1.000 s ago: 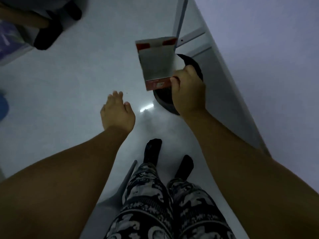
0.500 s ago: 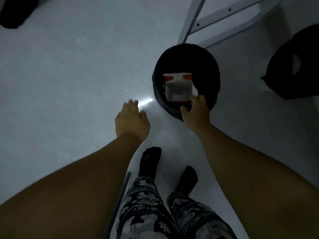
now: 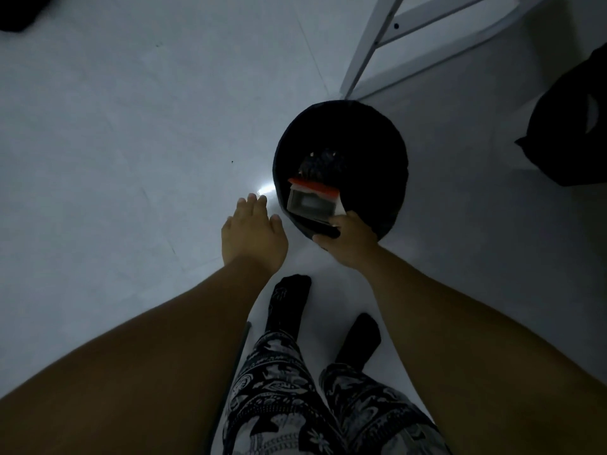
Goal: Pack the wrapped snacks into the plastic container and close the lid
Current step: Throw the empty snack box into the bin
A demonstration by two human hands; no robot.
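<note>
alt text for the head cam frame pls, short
Seen from above in dim light, the right hand holds an open, empty red-and-white carton at the near rim of a round black bin on a pale floor. The left hand hovers open and empty beside the bin; patterned trousers and dark socks show below.

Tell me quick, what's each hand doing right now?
Left hand: open, fingers spread, holding nothing.
Right hand: closed on an empty red and white box over the black bin.
</note>
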